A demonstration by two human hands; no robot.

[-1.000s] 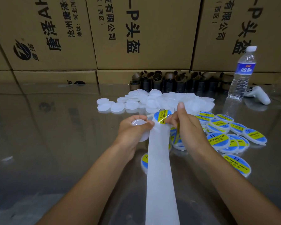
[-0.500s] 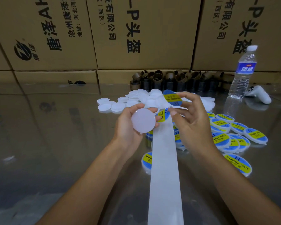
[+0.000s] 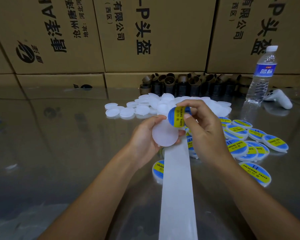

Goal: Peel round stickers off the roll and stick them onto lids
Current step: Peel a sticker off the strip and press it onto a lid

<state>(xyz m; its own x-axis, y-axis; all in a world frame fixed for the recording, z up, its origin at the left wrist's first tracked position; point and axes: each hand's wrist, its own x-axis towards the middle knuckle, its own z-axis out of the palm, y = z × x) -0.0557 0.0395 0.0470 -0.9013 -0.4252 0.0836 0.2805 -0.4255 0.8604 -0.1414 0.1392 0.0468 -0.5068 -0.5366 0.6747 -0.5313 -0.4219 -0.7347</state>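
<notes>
- Sticker (image 3: pixel 177 116) at centre frame, blue and yellow, pinched by its right edge between the thumb and fingers (image 3: pixel 196 105) of the right hand (image 3: pixel 206 134). It bows slightly. Gripping only the rim likely keeps the sticky face off the skin.
- Just left of it, the left hand (image 3: pixel 144 137) curls thumb and fingers round the rim of a blank lid (image 3: pixel 164 135). The flat top tilts up toward the camera, offered as a target with its face left bare.
- The sticker's lower edge overlaps the lid's upper right edge in this view; whether they touch yet, I can't tell.
- The backing strip (image 3: pixel 177 187) runs from under the hands to the bottom edge, bare white and lying flat on the counter (image 3: pixel 59 153).
- Behind the hands, a heap of plain lids (image 3: pixel 142 108) waits; at right, the labelled lids (image 3: pixel 258 142) fan out beside the right hand, probably so finished ones drop close by.
- Next comes the centring, and that's the tricky bit: a bowed sticker laid down crooked could crease.
- Upper right, a water bottle (image 3: pixel 262 73) stands well apart.
</notes>
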